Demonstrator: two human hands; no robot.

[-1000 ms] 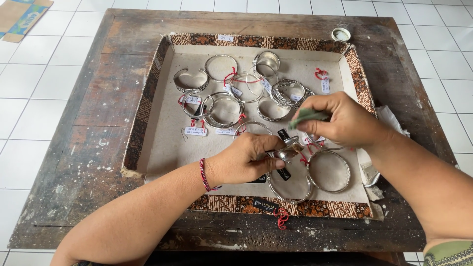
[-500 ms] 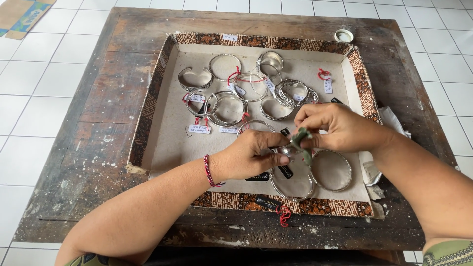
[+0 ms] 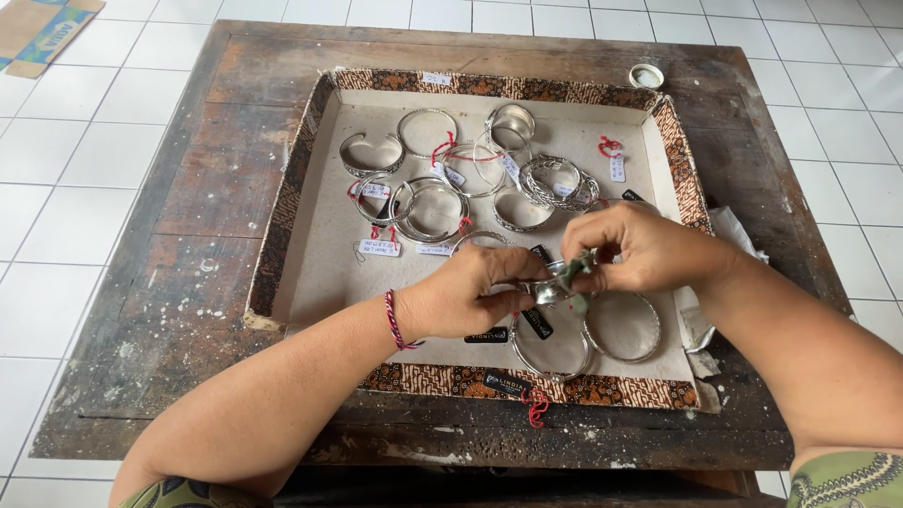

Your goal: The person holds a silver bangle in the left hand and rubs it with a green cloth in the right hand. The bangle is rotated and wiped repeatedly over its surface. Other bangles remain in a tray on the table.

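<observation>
Left hand: the left hand (image 3: pixel 466 293) sat low over the middle of the tray, its grip pinched tight on a small shiny silver bangle (image 3: pixel 544 290), thumb and fingers closed round it.
Right hand: the right hand (image 3: pixel 649 249) came in from the other side, its grip pressed together on a crumpled grey-green polishing cloth (image 3: pixel 572 275), and the cloth was touching the bangle.
Bangle: it was held just above the tray floor, between the two hands (mostly hidden by fingers, so its pattern could not be made out).
Wrist: a thin red braided cord bracelet (image 3: pixel 393 320) circled the left wrist.
Tray: a shallow square cardboard tray with a brown patterned border (image 3: pixel 282 226) rested on the surface, a worn dark wooden table (image 3: pixel 150 282).
Below the hands: two plain round silver bangles (image 3: pixel 623 329) lay side by side on the tray floor, near its front edge, just under the right hand.
Far half: a cluster of silver cuffs and bangles with red strings and small white paper tags (image 3: pixel 442 179) lay well apart from the hands, some overlapping.
Front rim: a small black label on a red string (image 3: pixel 513 386) hung over the tray's front border.
Far corner: a small round white tin (image 3: pixel 646 75) stood on the surface beyond the tray.
Floor: white square tiles (image 3: pixel 56 188) showed all round, with a flat piece of brown cardboard (image 3: pixel 42 33) at the far left.
</observation>
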